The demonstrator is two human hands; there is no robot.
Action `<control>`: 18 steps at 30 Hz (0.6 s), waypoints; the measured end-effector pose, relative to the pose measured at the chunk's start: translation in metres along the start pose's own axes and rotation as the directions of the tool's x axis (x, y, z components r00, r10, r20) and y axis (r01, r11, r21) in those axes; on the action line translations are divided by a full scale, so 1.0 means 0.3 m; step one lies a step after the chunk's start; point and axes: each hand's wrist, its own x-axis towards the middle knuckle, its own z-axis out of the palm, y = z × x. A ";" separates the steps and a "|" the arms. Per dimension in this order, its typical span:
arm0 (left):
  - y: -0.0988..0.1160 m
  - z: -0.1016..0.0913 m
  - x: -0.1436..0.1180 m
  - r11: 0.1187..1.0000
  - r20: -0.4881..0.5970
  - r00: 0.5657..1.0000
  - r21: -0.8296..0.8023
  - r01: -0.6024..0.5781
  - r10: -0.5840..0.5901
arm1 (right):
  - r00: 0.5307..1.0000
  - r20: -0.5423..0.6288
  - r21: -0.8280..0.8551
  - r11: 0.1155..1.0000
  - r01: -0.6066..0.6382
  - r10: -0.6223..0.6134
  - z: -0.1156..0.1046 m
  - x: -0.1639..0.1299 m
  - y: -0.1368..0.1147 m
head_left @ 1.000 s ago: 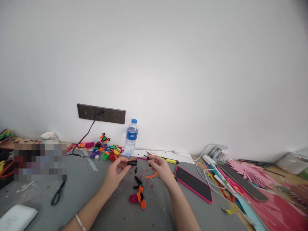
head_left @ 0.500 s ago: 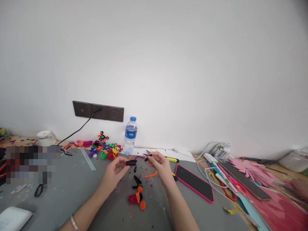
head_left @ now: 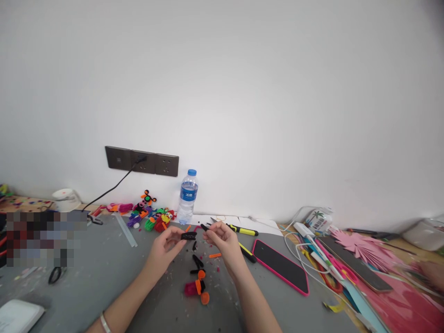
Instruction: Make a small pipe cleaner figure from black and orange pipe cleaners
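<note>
Pinching a black fuzzy piece [head_left: 188,236] over the gray table [head_left: 114,273], the left hand [head_left: 165,247] is meeting the right hand [head_left: 222,238], itself nipping a black bit [head_left: 204,227], while the orange-and-black figure [head_left: 198,283] below is lying unfinished.

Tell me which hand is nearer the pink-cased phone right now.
Right. The right hand is just left of the pink-cased phone, apart from it. The left hand is farther left, beyond the right hand, pinching a small black piece.
</note>
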 end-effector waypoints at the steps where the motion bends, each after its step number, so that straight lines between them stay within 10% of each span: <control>1: 0.000 0.000 0.000 1.000 0.000 1.000 0.001 0.002 -0.002 | 1.000 0.006 -0.001 1.000 -0.012 0.012 0.001 -0.001 0.000; 18: -0.020 0.001 0.004 0.996 0.046 0.999 -0.083 0.014 -0.010 | 0.990 0.027 -0.301 0.943 0.143 -0.141 0.054 -0.029 -0.033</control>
